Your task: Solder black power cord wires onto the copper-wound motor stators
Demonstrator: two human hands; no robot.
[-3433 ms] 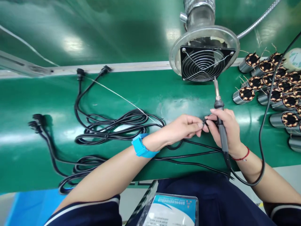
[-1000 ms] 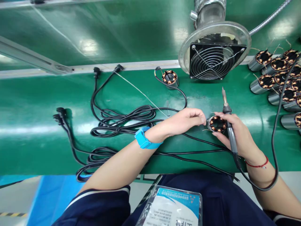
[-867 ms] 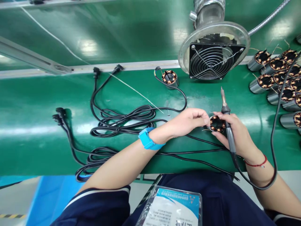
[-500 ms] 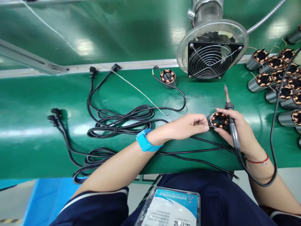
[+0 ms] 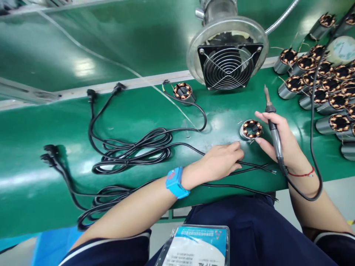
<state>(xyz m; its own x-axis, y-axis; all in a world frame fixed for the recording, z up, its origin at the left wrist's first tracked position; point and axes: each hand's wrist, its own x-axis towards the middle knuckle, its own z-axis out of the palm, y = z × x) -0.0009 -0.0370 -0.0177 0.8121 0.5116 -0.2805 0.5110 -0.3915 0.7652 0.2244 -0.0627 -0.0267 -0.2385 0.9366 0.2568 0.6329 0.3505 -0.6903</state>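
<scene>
My left hand (image 5: 222,160), with a blue strap at the wrist, is closed over a black power cord (image 5: 195,150); its fingertips are partly hidden. The cord's stripped end (image 5: 273,171) sticks out to the right. My right hand (image 5: 283,142) holds a soldering iron (image 5: 274,138) against the palm, its tip pointing away from me. Thumb and forefinger of that hand are apart, close to the right side of a motor stator (image 5: 244,135). The stator stands on the bench, copper windings facing up, with thin wire ends sticking out.
Several more stators (image 5: 309,79) crowd the right side. A fume extractor fan (image 5: 229,68) hangs over the back. Behind the left hand lie coiled power cords (image 5: 133,151) and a second stator (image 5: 184,94) with a cord at it. The iron's cable (image 5: 312,125) loops over my right forearm.
My left hand has let go of the stator's wire and moved down towards me onto the power cord. My right thumb and forefinger have come off the stator. The camera view has shifted.
</scene>
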